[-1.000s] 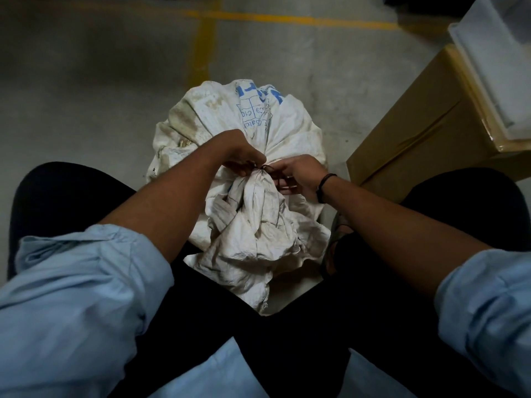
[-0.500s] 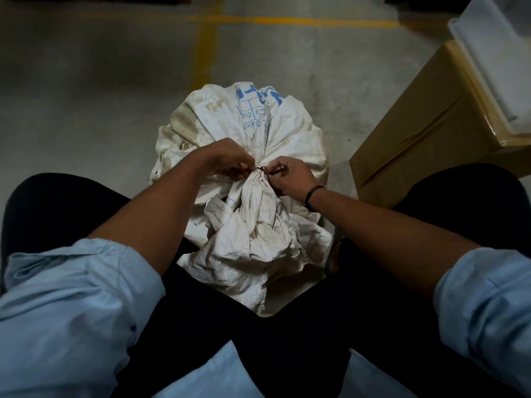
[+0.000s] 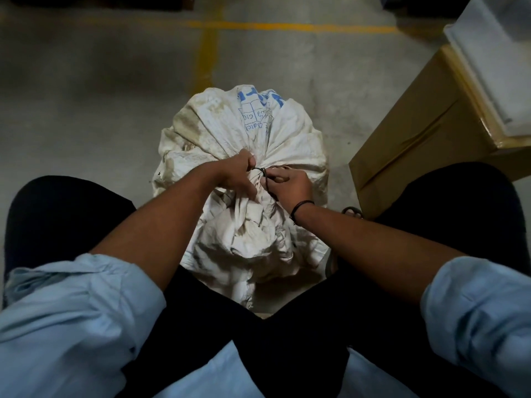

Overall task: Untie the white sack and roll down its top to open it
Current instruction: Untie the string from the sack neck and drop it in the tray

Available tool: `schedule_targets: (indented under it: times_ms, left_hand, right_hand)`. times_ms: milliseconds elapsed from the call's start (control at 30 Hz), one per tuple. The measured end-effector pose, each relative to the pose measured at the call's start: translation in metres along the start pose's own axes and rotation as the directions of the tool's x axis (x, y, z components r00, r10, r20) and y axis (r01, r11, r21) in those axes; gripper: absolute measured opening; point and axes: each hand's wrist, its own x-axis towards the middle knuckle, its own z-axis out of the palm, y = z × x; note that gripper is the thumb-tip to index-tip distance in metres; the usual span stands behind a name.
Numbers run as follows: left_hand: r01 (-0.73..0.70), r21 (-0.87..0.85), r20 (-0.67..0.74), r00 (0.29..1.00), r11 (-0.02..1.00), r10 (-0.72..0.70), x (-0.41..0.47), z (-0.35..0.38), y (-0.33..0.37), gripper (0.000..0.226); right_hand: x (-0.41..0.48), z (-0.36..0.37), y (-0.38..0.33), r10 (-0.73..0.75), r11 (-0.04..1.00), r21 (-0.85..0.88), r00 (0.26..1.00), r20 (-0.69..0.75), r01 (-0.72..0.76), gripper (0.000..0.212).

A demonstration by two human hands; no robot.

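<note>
The sack point(image 3: 287, 133) is stood on the floor point(image 3: 86, 124) between the knees point(image 3: 71, 202), within reach. Its neck is clenched in the left grip point(image 3: 238, 178) to be steadied, so that the dark tie point(image 3: 261, 171), pinched by the right grip point(image 3: 290, 185), can be worked loose.

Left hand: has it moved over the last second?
Yes. Against the blue print on the sack, the left hand has slid toward the person and now grips the bunched top just below the tie.
</note>
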Motion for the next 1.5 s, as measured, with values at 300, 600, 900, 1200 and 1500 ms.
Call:
schedule_targets:
  times_ms: [300,600,900,1200,1500]
  left_hand:
    - [-0.184,-0.662,-0.106,0.983,0.727,0.152,-0.010,-0.032,-0.028,0.050]
    - [-0.077,-0.589,-0.123,0.992,0.805,0.004,0.003,-0.002,-0.024,0.037]
    - [-0.014,-0.071,-0.258,0.966,0.997,-0.005,0.016,-0.032,0.008,0.022]
    - [0.138,-0.012,-0.088,0.987,0.990,-0.138,0.024,-0.044,0.026,0.033]
    - [0.173,0.206,-0.139,0.979,0.963,-0.146,0.023,-0.045,0.042,0.039]
  right_hand:
    - [0.010,-0.017,-0.025,0.153,0.925,0.324,0.974,0.166,-0.200,0.015]
    - [0.026,-0.004,-0.006,-0.061,0.997,-0.040,0.987,0.145,0.068,0.019]
    - [0.030,-0.008,0.006,-0.073,0.997,-0.015,0.976,0.207,0.078,0.019]
    - [0.032,-0.010,0.009,-0.093,0.993,-0.046,0.967,0.239,0.107,0.025]
    - [0.028,-0.008,0.007,-0.082,0.995,-0.040,0.974,0.212,0.092,0.011]
